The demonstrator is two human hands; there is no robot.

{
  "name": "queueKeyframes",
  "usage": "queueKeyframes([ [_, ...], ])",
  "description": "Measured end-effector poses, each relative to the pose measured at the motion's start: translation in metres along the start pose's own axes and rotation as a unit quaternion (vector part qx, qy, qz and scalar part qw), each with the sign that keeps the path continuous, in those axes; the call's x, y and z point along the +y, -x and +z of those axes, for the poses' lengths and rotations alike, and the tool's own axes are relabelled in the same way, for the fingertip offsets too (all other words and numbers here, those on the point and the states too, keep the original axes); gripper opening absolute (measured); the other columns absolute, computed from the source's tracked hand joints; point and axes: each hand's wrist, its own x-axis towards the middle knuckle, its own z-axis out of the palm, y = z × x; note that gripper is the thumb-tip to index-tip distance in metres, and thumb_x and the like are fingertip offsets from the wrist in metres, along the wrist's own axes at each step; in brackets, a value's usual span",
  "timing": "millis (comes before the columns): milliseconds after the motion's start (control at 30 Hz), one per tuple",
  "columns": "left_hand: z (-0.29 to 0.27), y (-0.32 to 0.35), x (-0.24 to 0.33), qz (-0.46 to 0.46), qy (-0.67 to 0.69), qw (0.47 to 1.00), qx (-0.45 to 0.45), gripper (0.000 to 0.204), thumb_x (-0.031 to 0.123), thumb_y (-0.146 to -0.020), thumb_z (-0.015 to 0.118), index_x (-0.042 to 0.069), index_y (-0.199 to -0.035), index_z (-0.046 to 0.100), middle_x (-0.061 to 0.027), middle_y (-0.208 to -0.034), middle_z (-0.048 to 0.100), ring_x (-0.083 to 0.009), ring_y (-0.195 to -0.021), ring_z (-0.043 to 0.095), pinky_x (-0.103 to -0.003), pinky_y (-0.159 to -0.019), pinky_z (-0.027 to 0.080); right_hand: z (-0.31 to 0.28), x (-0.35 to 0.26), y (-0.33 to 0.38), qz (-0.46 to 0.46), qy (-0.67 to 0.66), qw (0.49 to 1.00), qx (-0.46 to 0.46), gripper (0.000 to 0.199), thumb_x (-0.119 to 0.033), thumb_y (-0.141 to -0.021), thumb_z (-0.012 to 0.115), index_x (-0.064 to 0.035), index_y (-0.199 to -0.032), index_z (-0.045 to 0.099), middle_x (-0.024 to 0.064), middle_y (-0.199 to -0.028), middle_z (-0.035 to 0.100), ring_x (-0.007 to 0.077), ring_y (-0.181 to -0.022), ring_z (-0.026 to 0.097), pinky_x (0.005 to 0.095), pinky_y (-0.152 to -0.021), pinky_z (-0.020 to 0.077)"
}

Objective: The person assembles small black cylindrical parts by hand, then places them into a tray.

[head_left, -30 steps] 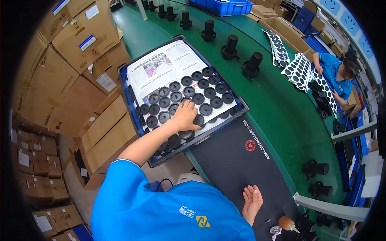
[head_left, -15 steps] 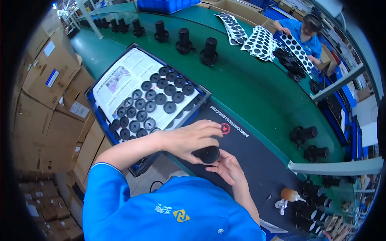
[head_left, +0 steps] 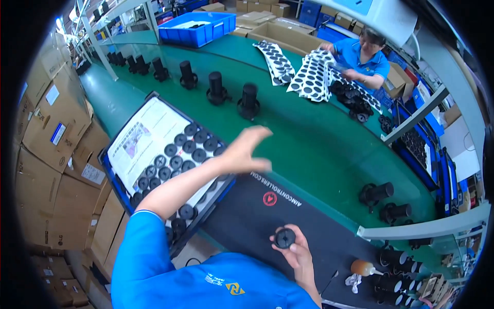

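My left hand [head_left: 248, 151] stretches out over the near edge of the green conveyor belt, fingers apart and empty, slightly blurred. It is nearest to a black cylindrical part with a wide base [head_left: 249, 100], which stands upright on the belt. Low over the black mat [head_left: 244, 206], my right hand [head_left: 299, 251] grips a round black disc [head_left: 284, 238] with a raised centre, its face turned up. To the left, my forearm crosses a tray [head_left: 121, 188] holding several rows of similar discs [head_left: 176, 163] and a printed sheet [head_left: 136, 139].
More black parts [head_left: 186, 74] stand along the green belt [head_left: 309, 149]. A blue bin [head_left: 198, 30] sits at the far side. Across the belt, a person [head_left: 368, 59] handles sheets of black round pads [head_left: 311, 77]. An amber bottle [head_left: 363, 267] lies right; cartons [head_left: 46, 190] are stacked left.
My left hand has let go of the black part held between both hands and moved up and away. My right hand alone now holds a black disc, lower down. The view has shifted.
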Motion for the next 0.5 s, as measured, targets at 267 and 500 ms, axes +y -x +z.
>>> queueKeyframes([
  [267,0.006,-0.092,-0.207,-0.324,-0.106,0.886,0.313,0.088,0.038,-0.066,0.078,-0.009,-0.129,0.038,-0.0252,-0.121,0.05,-0.0375,-0.111,0.052,-0.04,-0.097,0.041,-0.026,0.002,0.055,-0.102,0.019,0.968,0.23,0.057,-0.003,-0.073,0.062,-0.005,-0.126,0.042,0.0235,-0.121,0.047,0.043,-0.109,0.052,0.045,-0.084,0.0518],
  [500,0.011,-0.124,-0.179,-0.339,0.076,0.891,0.291,0.082,0.034,-0.071,0.075,0.0,-0.135,0.035,-0.0229,-0.123,0.051,-0.0339,-0.111,0.053,-0.04,-0.096,0.041,-0.042,0.01,0.076,-0.141,-0.022,0.946,0.292,0.061,0.0,-0.076,0.057,-0.0084,-0.133,0.039,0.0226,-0.117,0.049,0.0427,-0.111,0.051,0.0512,-0.089,0.0482],
])
